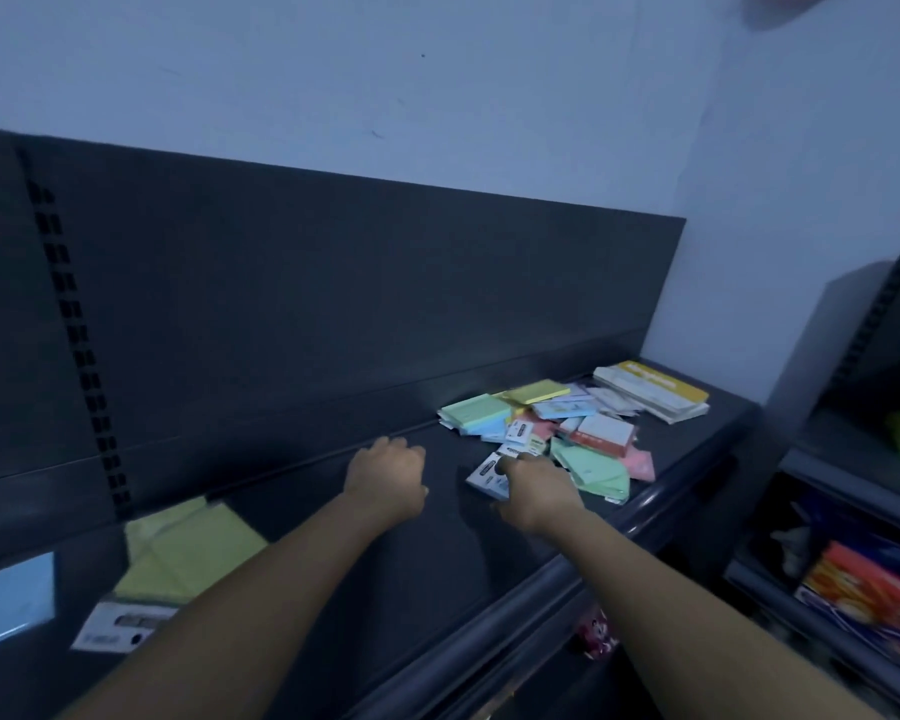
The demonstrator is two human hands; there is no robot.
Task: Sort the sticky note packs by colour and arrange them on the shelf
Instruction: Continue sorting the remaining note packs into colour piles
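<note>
A pale wall (437, 70) fills the upper field, and below it stands the dark back panel (333, 283) of a store shelf (385, 574), crossed at left by a slotted upright (79, 345). The shelf runs from lower left to upper right and ends in a rounded front rail (515, 610). A neighbouring shelf unit (853, 459) stands at far right and carries a red-and-orange box (874, 589) on a lower level. Both bare forearms reach in from the lower edge over the shelf. At the left end of the shelf lie overlapping yellow-green packs (188, 553), one with a white header card towards the front rail; just beside them, at the frame edge, lies a light blue pack (6, 595). At the right end, well apart from these, lies an unsorted heap of sticky note packs (541, 423) in green, yellow, blue, pink and mint, with a stack of long white-and-yellow booklets (655, 389) behind it near the back corner. Within the heap, a green pack (474, 410) lies at the left edge, a yellow pack (531, 392) behind it, and a mint pack (593, 472) at the front. The left hand (385, 475) is between the two groups, near the back panel, knuckles up, fingers loosely bent, with nothing visible in them. The right hand (533, 491) is at the near-left edge of the heap and pinches a white-carded pack (487, 478), fingers on top and thumb at its near edge.
</note>
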